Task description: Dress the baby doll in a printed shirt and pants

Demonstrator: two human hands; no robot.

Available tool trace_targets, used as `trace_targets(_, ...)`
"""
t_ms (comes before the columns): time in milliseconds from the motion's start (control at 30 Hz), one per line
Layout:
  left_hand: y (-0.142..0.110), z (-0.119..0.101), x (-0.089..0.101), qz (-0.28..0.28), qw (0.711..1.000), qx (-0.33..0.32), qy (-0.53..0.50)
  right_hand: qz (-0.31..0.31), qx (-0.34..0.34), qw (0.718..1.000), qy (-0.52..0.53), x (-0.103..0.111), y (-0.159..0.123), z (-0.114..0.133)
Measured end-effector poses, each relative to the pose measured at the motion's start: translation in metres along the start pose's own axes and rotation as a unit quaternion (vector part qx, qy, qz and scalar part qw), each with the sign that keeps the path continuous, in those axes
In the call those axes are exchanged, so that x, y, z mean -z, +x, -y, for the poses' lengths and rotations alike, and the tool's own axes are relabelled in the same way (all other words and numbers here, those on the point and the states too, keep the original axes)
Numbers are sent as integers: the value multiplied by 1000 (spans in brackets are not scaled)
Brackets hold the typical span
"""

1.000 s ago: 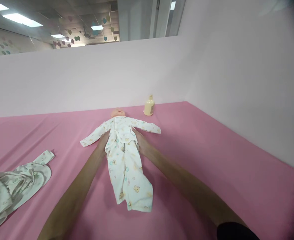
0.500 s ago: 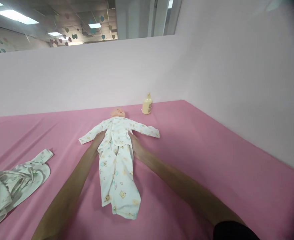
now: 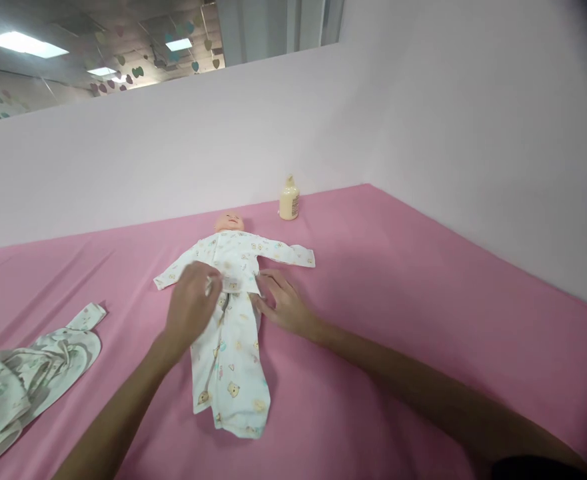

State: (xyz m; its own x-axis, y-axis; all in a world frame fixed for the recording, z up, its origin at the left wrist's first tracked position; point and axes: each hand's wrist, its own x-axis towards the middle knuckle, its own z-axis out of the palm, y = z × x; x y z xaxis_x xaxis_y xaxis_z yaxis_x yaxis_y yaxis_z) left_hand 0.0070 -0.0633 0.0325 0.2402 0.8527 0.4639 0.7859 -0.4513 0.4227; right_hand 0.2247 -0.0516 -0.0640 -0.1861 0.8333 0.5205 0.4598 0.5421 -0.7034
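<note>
A baby doll [image 3: 230,222] lies on its back, head away from me, wearing a white long-sleeved baby top [image 3: 236,248] and matching baby trousers [image 3: 233,373], both printed with small bears. The top's hem overlaps the trousers' waist. At the hem's left side my left hand [image 3: 190,303] is closed, its fingers pinching the cloth, slightly blurred. My right hand [image 3: 286,303] is at the hem's right corner, thumb and fingers apart, tips touching or close to the cloth. The trouser legs lie flat toward me.
A pale yellow pump bottle [image 3: 289,201] stands near the back wall [image 3: 173,147], right of the doll's head. Another printed baby garment [image 3: 38,367] lies crumpled at the left. Pink cloth [image 3: 398,320] covers the surface, with a white side wall [image 3: 498,153] at the right.
Both hands have moved from the doll's sides to the hem of the top; the left has closed on the cloth. Earlier the doll's legs swung left. The view has tilted slightly.
</note>
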Motion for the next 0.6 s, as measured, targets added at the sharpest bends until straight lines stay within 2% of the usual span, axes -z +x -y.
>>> trace_targets(67, -17, -22, -9, 97, 988, -115, 45, -3, 20, 996, -82, 2, 7, -8)
trace_targets(100, -24, -30, -16, 128, 974, -165, 82, -6, 13, 994, -111, 4, 12, -10)
trace_targets(167, -29, -40, -33, 145, 948, -237, 157, -18, -20, 990, -137, 9, 21, -10)
trace_targets(267, -19, -41, -56, 121, 914, -289, 258, -29, -28, 993, -108, 19, 31, -2)
trace_targets(333, -4, -39, -66, 117, 898, -283, 315, -33, -18, 996, -81, 24, 33, 6)
trace_targets(433, 19, -36, -73, 139, 891, -246, 356, -39, -14, 998, -47, 28, 31, 13)
trace_targets(600, 43, -34, -76, 181, 906, -191, 332, -42, -16, 999, -25, 30, 29, 16)
